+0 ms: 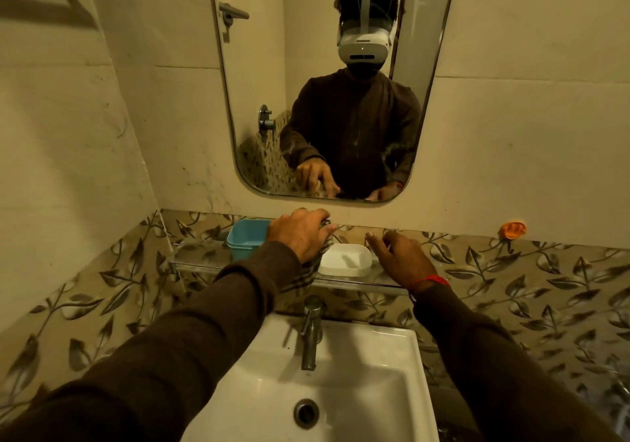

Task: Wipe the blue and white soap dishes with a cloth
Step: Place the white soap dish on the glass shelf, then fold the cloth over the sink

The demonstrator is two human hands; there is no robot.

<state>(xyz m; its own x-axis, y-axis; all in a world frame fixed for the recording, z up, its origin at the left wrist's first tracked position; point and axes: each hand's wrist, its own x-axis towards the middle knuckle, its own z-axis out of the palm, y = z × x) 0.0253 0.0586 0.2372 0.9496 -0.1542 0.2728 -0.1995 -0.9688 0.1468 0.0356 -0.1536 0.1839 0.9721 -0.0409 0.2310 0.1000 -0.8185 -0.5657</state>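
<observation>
A blue soap dish [246,238] and a white soap dish [346,259] stand side by side on a glass shelf [368,283] above the sink. My left hand [300,233] hovers between the two dishes, closed on a checked cloth [306,271] that hangs down below the palm and over the shelf's front edge. My right hand [400,254] is just right of the white dish, fingers loosely curled, thumb pointing up, holding nothing that I can see. A red thread circles that wrist.
Below the shelf are a white sink [341,390] and a metal tap [311,332]. A mirror [324,84] hangs on the wall above. An orange hook [512,229] sticks to the tiles at the right.
</observation>
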